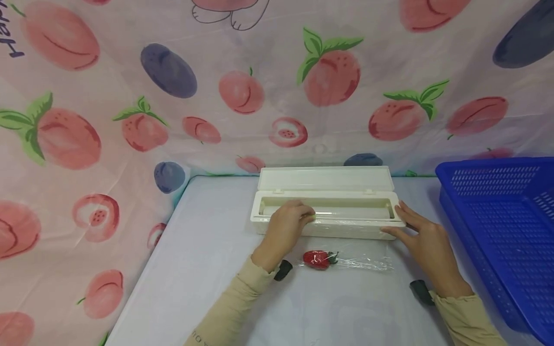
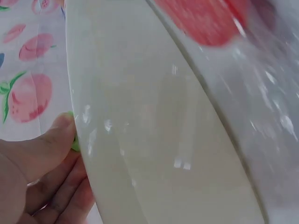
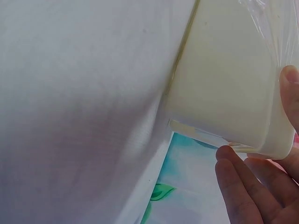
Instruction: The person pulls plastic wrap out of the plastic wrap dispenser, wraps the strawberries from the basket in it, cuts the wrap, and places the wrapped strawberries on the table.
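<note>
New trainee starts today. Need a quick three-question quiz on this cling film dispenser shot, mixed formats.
1. True or false: the lid of the cling film dispenser is closed.
2. What lies on the table under the sheet of cling film? A) strawberry B) lemon C) spoon
3. Which hand rests against the dispenser's end nearest the blue basket?

Key: 1 false, it stands open. 2 A, the strawberry. 3 The right hand; the left hand is on the front rim.

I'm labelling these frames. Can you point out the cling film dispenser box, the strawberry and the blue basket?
cling film dispenser box [image 1: 326, 230]: head view, on its front wall.
strawberry [image 1: 317, 259]: head view, on its red body, under the clear film.
blue basket [image 1: 497, 216]: head view, on its perforated inner wall.
</note>
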Action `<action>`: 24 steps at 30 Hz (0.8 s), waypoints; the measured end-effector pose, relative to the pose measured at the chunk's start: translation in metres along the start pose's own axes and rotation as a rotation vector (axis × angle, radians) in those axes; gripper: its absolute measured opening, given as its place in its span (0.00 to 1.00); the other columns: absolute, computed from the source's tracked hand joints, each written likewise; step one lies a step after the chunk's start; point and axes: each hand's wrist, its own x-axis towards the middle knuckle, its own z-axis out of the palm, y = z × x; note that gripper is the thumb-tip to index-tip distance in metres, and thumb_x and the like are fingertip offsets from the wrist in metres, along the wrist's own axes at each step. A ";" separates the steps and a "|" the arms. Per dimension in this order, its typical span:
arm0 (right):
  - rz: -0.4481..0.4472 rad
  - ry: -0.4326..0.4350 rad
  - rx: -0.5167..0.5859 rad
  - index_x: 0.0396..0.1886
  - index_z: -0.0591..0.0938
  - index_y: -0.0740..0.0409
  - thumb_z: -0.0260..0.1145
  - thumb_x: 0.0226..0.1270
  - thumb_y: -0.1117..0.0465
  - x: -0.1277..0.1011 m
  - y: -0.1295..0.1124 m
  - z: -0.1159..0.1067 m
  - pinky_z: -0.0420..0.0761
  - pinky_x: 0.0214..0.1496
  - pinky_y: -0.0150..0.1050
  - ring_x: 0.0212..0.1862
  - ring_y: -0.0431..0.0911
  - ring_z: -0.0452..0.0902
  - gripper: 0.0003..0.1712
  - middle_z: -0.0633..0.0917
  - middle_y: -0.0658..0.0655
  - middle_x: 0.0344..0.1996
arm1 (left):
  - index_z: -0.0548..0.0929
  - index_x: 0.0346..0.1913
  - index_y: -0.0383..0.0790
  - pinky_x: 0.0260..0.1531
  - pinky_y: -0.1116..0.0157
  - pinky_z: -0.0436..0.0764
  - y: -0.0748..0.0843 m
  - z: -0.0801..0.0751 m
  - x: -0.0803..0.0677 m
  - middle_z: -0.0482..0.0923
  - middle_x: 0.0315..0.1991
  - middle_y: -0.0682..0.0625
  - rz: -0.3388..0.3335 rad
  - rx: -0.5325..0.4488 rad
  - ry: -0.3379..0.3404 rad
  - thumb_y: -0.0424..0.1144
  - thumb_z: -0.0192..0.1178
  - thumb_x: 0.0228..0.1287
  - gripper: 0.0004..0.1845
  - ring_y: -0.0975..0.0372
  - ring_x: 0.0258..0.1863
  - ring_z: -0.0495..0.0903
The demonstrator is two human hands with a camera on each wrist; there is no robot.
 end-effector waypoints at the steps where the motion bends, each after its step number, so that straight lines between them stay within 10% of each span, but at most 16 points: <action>1: 0.000 -0.001 -0.001 0.64 0.76 0.61 0.81 0.48 0.54 0.000 0.000 0.000 0.75 0.50 0.57 0.57 0.66 0.76 0.42 0.78 0.61 0.61 | 0.89 0.39 0.44 0.40 0.67 0.82 -0.003 -0.002 -0.002 0.83 0.35 0.54 -0.007 -0.001 0.002 0.39 0.68 0.62 0.05 0.62 0.40 0.82; 24: 0.009 0.033 -0.006 0.62 0.79 0.59 0.82 0.44 0.54 0.000 0.000 0.001 0.75 0.50 0.53 0.56 0.63 0.78 0.42 0.80 0.60 0.59 | 0.89 0.37 0.42 0.37 0.64 0.82 -0.059 -0.040 -0.038 0.84 0.35 0.53 -0.055 0.077 0.119 0.34 0.70 0.58 0.04 0.59 0.39 0.80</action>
